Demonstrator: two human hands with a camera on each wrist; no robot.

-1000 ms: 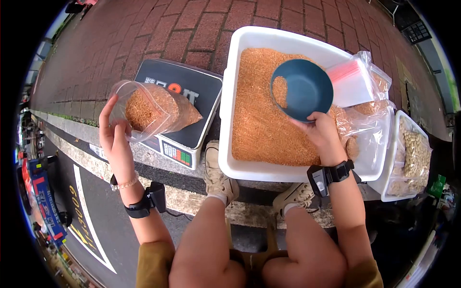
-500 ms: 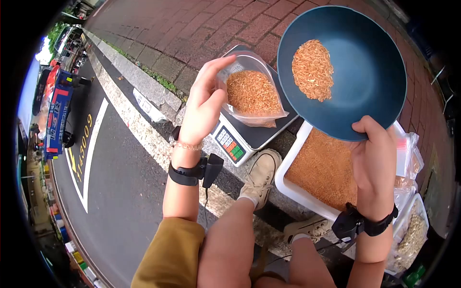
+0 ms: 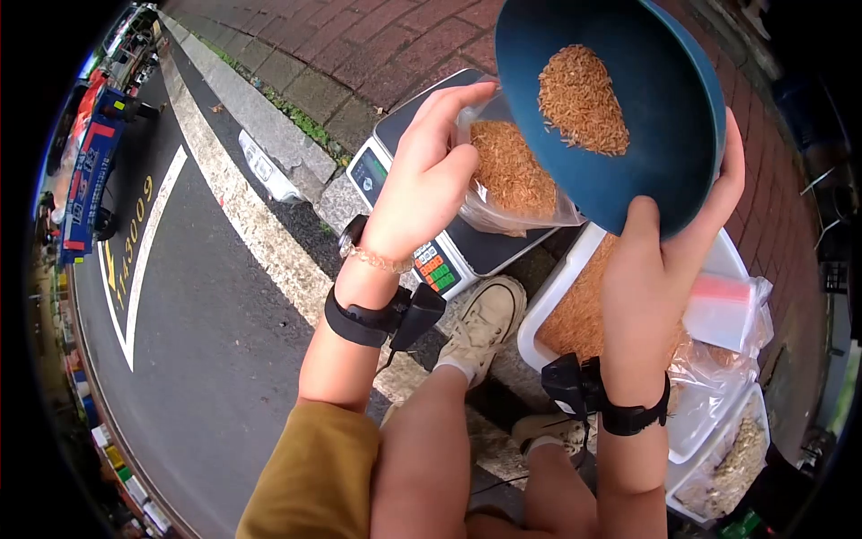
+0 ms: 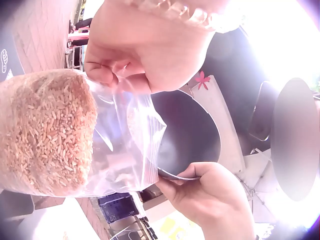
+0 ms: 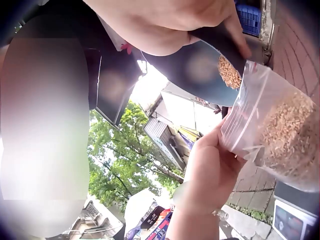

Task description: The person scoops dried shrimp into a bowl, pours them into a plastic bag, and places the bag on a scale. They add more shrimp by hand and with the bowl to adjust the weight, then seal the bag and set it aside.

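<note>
My left hand (image 3: 422, 180) grips the upper edge of a clear zip bag (image 4: 120, 135) and holds its mouth open; the bag's lower part is full of reddish-brown rice-like grain (image 4: 50, 130). Under it is the electronic scale (image 3: 503, 259), which the bag overlaps in the head view. My right hand (image 3: 646, 287) holds a dark blue bowl (image 3: 669, 117) by the rim, thumb inside. The bowl is tilted toward the bag's mouth, its edge close against it, with a small heap of the same grain (image 3: 579, 99) inside.
A white tub (image 3: 537, 346) of grain stands at lower right, with a stack of red-edged plastic bags (image 3: 723, 310) in it. Beside it is a smaller white container (image 3: 687, 503) of pale pieces. My shoe (image 3: 489, 319) is close by the scale.
The right hand lifted the bowl with grain from above the tub, brought it left to the bag and tipped it. The left hand kept holding the bag, its opening now facing the bowl.
</note>
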